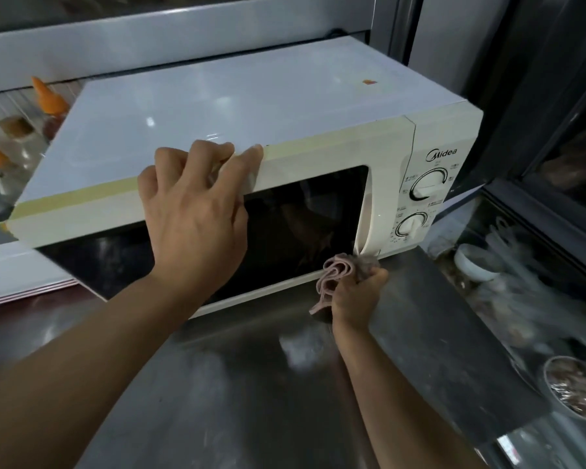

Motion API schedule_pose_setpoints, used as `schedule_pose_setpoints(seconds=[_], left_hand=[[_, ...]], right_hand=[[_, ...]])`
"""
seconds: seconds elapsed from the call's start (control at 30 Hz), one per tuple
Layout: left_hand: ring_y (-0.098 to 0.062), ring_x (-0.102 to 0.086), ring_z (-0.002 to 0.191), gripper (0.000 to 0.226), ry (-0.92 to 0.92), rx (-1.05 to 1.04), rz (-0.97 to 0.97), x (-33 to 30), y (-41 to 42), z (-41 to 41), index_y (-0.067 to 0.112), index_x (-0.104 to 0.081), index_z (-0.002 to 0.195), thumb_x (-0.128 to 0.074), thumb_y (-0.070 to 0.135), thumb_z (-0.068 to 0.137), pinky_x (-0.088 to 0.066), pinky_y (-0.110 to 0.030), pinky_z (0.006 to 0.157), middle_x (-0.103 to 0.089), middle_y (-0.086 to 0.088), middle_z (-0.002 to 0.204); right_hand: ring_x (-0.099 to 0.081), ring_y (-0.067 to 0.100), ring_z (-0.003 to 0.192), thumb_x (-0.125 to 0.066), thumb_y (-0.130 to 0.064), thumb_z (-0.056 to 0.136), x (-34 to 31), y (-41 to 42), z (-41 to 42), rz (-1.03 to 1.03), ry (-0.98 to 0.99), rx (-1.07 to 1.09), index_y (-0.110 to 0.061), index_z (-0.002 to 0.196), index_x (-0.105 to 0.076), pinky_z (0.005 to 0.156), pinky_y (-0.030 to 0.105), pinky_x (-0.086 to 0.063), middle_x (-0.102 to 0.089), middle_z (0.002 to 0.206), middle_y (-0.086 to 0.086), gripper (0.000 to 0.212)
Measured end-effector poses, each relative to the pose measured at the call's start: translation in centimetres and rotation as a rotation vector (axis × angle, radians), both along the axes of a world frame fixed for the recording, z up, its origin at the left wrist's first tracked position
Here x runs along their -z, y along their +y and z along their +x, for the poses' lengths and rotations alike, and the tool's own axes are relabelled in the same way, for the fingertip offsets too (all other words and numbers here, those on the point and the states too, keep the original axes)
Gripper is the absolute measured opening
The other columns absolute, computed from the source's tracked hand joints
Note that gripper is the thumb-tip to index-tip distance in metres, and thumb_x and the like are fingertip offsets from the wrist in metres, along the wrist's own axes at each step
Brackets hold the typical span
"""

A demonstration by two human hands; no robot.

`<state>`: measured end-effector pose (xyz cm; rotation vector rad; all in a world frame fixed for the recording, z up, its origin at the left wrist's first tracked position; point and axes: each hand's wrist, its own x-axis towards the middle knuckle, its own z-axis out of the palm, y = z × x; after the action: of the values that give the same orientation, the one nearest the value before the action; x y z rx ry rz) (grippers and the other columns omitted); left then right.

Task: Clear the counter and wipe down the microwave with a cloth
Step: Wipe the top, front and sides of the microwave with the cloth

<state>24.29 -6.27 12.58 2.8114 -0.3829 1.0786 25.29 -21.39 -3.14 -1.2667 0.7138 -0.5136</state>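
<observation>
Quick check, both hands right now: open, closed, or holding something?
Left hand: open, fingers resting over the microwave top front edge.
Right hand: grips the bunched cloth at the door's lower corner.

Cream-white microwave [285, 106] sits angled on the steel counter [237, 384], door shut, dark window, two dials at right; glossy top has a small orange spot. Pinkish cloth [335, 272] is bunched up against the door's lower right corner.
</observation>
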Motion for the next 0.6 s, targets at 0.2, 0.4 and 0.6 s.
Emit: schedule_pose_setpoints(seconds=[0.2,0.4,0.6], left_hand=[[-0.041,-0.046,0.099,0.05,0.0,0.002,-0.008,-0.2,-0.1,-0.2,0.016,-0.057,0.127,-0.054,0.003,0.079,-0.034,-0.044,0.077,-0.057,-0.014,0.118],[-0.04,-0.046,0.104,0.053,0.054,0.081,0.01,-0.9,0.8,-0.7,0.016,-0.052,0.133,-0.055,-0.001,0.083,-0.037,-0.043,0.079,-0.055,-0.013,0.126],[-0.04,-0.046,0.121,0.047,0.059,0.265,-0.045,-2.3,5.6,-2.0,-0.004,-0.055,0.125,-0.049,-0.012,0.08,-0.038,-0.042,0.101,-0.05,-0.021,0.134]], right_hand=[[-0.065,0.033,0.088,-0.049,0.008,0.088,-0.8,2.8,-0.8,0.053,0.067,-0.083,-0.007,0.096,-0.042,0.08,0.043,-0.056,-0.061,0.1,0.018,0.018],[-0.063,0.023,0.08,-0.053,0.007,0.085,-0.3,3.9,-1.4,-0.049,0.047,-0.138,-0.012,0.088,-0.042,0.068,0.022,-0.053,-0.058,0.092,0.012,0.022],[-0.065,0.005,0.057,-0.039,-0.009,0.096,0.7,0.8,0.4,-0.075,0.055,-0.012,-0.013,0.096,-0.037,0.043,0.016,-0.048,-0.057,0.085,0.002,0.004]])
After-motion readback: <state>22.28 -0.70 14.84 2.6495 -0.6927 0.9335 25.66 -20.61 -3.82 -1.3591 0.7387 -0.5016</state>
